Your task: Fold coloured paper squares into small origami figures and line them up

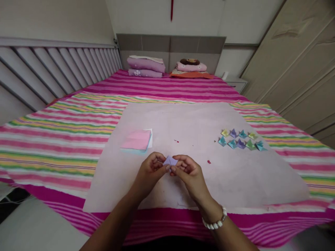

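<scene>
A small folded piece of lilac origami paper is held up over the white sheet, its creased faces meeting at a line down the middle. My left hand pinches its left side between thumb and fingers. On the opposite side, my right hand, with a white beaded bracelet at the wrist, grips the paper the same way. Both thumbs press near its lower edge, and the fingertips behind it are partly hidden.
A stack of pink and blue paper squares lies to the left. Several finished folded paper shapes in yellow, purple, teal and green form two rows at right. Tiny red bits dot the large white sheet, spread over a striped bed.
</scene>
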Demonstrator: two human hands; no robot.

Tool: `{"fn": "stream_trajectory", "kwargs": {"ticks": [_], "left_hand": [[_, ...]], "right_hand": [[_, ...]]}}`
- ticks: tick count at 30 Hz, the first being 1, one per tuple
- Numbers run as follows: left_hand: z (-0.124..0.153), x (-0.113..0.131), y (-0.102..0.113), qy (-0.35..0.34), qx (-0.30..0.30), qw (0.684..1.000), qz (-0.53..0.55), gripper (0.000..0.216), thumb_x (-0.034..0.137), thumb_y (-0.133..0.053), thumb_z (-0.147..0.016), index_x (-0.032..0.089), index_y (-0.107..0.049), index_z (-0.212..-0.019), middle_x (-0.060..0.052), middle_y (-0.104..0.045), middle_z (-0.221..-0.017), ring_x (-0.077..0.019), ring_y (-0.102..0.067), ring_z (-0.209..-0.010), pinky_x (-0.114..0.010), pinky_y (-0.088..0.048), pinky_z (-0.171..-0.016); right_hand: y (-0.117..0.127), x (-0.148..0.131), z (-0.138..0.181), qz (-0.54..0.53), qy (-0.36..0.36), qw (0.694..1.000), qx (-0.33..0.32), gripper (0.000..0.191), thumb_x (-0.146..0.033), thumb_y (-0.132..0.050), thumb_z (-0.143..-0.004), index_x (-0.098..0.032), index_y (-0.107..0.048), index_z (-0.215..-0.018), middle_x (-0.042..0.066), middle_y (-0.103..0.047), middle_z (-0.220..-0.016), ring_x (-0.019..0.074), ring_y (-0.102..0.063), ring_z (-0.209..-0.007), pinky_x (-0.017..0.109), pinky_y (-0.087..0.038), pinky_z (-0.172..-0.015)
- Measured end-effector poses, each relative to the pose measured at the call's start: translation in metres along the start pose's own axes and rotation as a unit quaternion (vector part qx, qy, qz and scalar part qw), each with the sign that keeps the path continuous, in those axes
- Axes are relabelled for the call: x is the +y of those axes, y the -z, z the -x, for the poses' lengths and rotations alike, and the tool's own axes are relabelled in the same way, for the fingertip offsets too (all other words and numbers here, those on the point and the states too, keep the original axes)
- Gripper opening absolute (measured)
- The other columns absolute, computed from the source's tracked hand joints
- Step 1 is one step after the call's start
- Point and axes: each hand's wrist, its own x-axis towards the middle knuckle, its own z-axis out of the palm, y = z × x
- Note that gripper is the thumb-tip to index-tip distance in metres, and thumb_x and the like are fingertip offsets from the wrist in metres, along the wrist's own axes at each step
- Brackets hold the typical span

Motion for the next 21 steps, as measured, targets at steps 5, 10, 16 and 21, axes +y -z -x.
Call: {"fn": "stream_trajectory", "kwargs": {"ticks": [5, 10, 16, 21], "left_hand": [[-0.0001, -0.0002, 0.0002, 0.009, -0.017, 1.0, 0.02, 0.02, 0.023, -0.071, -0.077, 0.018, -0.053, -0.084, 0.003, -0.064, -0.077, -0.0084, -0.06, -0.068, -0.021, -0.045, -0.064], [-0.0002, 0.0024, 0.001, 0.023, -0.041, 0.999, -0.004, 0.019, 0.023, -0.071, -0.078, 0.018, -0.059, -0.092, 0.001, -0.068, -0.077, -0.0102, -0.064, -0.069, -0.023, -0.048, -0.066], [0.0001, 0.0044, 0.0036, 0.021, -0.048, 0.999, -0.013, 0.015, 0.024, -0.073, -0.076, 0.018, -0.068, -0.088, -0.001, -0.072, -0.077, -0.0121, -0.067, -0.071, -0.023, -0.05, -0.065], [0.0009, 0.0062, 0.0033, 0.023, -0.027, 0.999, 0.012, 0.015, 0.021, -0.076, -0.073, 0.019, -0.073, -0.087, 0.0, -0.072, -0.073, -0.0113, -0.066, -0.067, -0.022, -0.051, -0.064]], "right_hand": [[0.0018, -0.003, -0.001, 0.0, -0.015, 1.0, -0.016, 0.02, -0.028, -0.077, -0.073, -0.02, -0.067, -0.089, -0.001, -0.068, -0.075, 0.0112, -0.063, -0.062, 0.025, -0.052, -0.063], [0.0029, -0.0062, -0.0016, 0.011, -0.018, 1.0, -0.011, 0.018, -0.027, -0.079, -0.072, -0.019, -0.065, -0.081, -0.002, -0.067, -0.072, 0.0092, -0.063, -0.059, 0.022, -0.051, -0.059], [0.0035, -0.006, -0.002, 0.0, -0.038, 0.999, -0.031, 0.02, -0.028, -0.079, -0.07, -0.019, -0.066, -0.081, -0.001, -0.069, -0.068, 0.011, -0.065, -0.06, 0.024, -0.053, -0.061], [0.0061, -0.0054, -0.0031, 0.005, -0.033, 0.999, -0.033, 0.015, -0.026, -0.079, -0.071, -0.019, -0.069, -0.08, -0.001, -0.07, -0.061, 0.0112, -0.065, -0.057, 0.022, -0.051, -0.058]]}}
